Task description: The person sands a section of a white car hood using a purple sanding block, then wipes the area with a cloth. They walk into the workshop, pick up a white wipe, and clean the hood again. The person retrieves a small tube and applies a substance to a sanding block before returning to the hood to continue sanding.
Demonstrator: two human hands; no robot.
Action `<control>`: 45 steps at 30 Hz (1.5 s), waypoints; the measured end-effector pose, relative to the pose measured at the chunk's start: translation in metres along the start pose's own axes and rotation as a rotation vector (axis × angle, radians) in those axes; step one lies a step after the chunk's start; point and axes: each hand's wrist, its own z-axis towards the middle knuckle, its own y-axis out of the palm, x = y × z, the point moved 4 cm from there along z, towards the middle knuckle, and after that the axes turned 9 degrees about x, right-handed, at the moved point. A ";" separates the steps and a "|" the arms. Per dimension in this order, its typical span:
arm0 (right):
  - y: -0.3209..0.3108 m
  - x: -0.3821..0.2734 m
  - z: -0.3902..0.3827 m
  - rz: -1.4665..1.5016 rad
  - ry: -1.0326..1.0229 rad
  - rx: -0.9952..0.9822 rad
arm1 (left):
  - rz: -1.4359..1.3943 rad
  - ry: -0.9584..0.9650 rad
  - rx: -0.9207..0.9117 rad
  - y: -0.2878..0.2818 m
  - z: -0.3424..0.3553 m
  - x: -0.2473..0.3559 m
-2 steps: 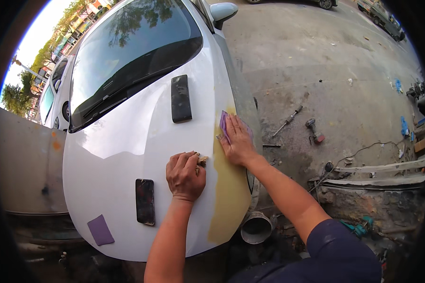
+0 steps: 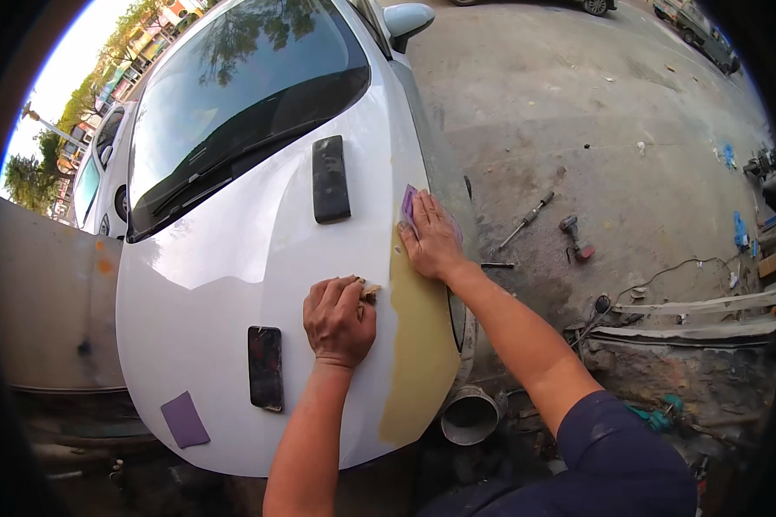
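My right hand (image 2: pixel 431 241) presses a purple sheet of sandpaper (image 2: pixel 408 203) against the car hood's right edge, fingers extended along it and the sheet under them. Beneath and nearer to me runs a yellowish filler patch (image 2: pixel 418 345) down the white hood (image 2: pixel 198 319). My left hand (image 2: pixel 341 323) rests on the hood left of the patch, its fingers curled around a crumpled tan and brown rag (image 2: pixel 370 294), mostly hidden in the fist. Two dark oblong sanding blocks lie on the hood: one block (image 2: pixel 331 179) farther up, another block (image 2: pixel 265 369) left of my left forearm.
A loose purple sandpaper sheet (image 2: pixel 184 420) lies near the hood's front left. The windshield (image 2: pixel 250 95) rises beyond the hood. On the floor to the right are a cordless power tool (image 2: pixel 576 239), a long slim tool (image 2: pixel 526 221) and a metal bucket (image 2: pixel 470 415). Another white car (image 2: pixel 103 172) stands left.
My right hand has slid slightly away from me and to the left along the hood edge with the sandpaper. The left hand stays in place, closed on the rag.
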 end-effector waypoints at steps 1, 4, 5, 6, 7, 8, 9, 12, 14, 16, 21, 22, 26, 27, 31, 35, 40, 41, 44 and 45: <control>0.007 0.009 0.026 0.055 0.041 0.052 | 0.008 0.009 0.003 0.000 0.000 0.000; 0.014 0.017 0.044 0.110 0.114 0.037 | 0.024 0.009 0.001 -0.001 -0.001 0.002; 0.009 0.010 0.023 0.060 0.075 0.010 | 0.021 0.014 0.008 -0.001 0.000 0.002; 0.000 -0.003 -0.009 0.063 -0.007 0.061 | 0.027 0.015 0.013 -0.001 0.001 0.002; -0.012 -0.016 -0.051 0.015 -0.067 0.054 | 0.012 0.017 0.020 -0.002 0.002 0.002; -0.023 -0.024 -0.082 -0.036 -0.088 0.007 | 0.006 0.014 0.024 -0.002 0.002 0.002; -0.032 -0.031 -0.099 -0.021 -0.146 0.056 | 0.000 0.013 0.024 -0.002 0.003 0.002; -0.031 -0.030 -0.086 -0.128 -0.173 0.012 | 0.013 0.015 0.010 -0.001 0.002 0.000; -0.017 -0.012 -0.027 -0.068 -0.017 0.036 | 0.003 0.013 0.016 0.000 0.001 0.000; -0.004 0.003 0.026 0.028 0.129 0.026 | 0.014 0.011 0.015 0.000 0.001 0.000; -0.007 -0.003 -0.026 -0.088 0.067 -0.038 | 0.013 0.004 0.017 -0.002 0.002 0.002; -0.012 -0.006 -0.051 -0.073 0.028 -0.018 | 0.007 0.005 0.018 -0.002 0.002 0.003; -0.009 0.005 -0.045 -0.053 0.026 -0.032 | 0.002 0.008 0.017 -0.002 0.002 0.001; -0.005 0.012 -0.025 0.009 0.075 0.005 | 0.007 0.010 0.011 -0.001 0.002 0.001; 0.009 0.022 0.052 0.078 0.239 0.017 | 0.013 -0.003 0.009 -0.001 0.000 0.003; -0.004 0.001 -0.014 -0.009 0.103 0.065 | 0.004 -0.012 -0.001 -0.003 0.003 0.003; -0.009 0.004 -0.026 -0.023 -0.086 0.086 | -0.004 -0.009 -0.014 -0.002 0.002 0.002; -0.002 0.014 0.003 -0.013 0.021 0.022 | -0.020 -0.006 -0.009 -0.001 0.002 0.002; 0.008 0.024 0.061 0.019 0.221 -0.054 | -0.050 -0.011 -0.016 0.000 0.000 0.002; 0.009 0.021 0.061 0.027 0.255 -0.051 | -0.061 -0.021 -0.023 0.000 0.000 0.002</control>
